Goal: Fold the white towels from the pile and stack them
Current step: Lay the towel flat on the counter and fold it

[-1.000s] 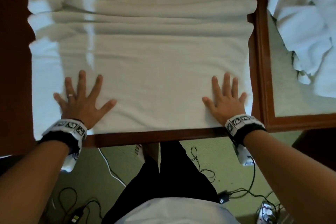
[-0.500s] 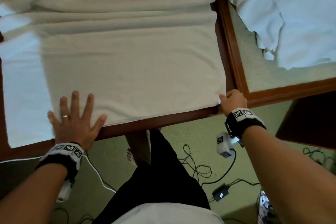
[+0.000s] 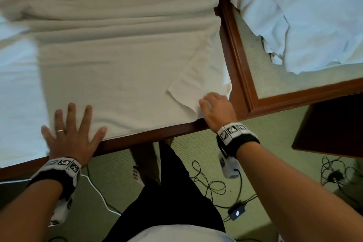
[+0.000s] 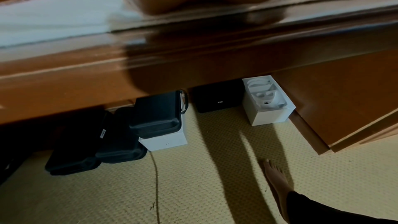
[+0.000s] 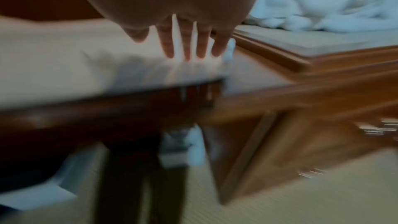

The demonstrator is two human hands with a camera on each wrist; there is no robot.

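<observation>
Left hand: left hand (image 3: pixel 69 136) lies flat with fingers spread wide, palm down on the near left part of the white towel (image 3: pixel 117 65), close to the table's near edge; a ring sits on one finger. In the left wrist view only the heel of the hand shows, at the top.
Right hand: right hand (image 3: pixel 216 108) has its fingers curled over the towel's near right corner, pinching the cloth; a flap of towel (image 3: pixel 194 82) is turned back over the rest just left of and beyond the hand. The right wrist view is blurred, with fingertips (image 5: pixel 185 48) pointing down onto the cloth.
Towel: spread across the wooden table (image 3: pixel 157 137), with long ridges running left to right along its far part.
Pile: crumpled white towels (image 3: pixel 314 15) lie to the far right, on a second wood-framed table (image 3: pixel 243 76) just beside the first.
Wrists: black bands with black-and-white markers on both.
Floor: pale green carpet with cables (image 3: pixel 208 182) and a small black adapter (image 3: pixel 236 212); the person's bare foot (image 4: pixel 276 181) stands near the table.
Under table: black cases (image 4: pixel 116 135) and white boxes (image 4: pixel 268 101) on the carpet.
</observation>
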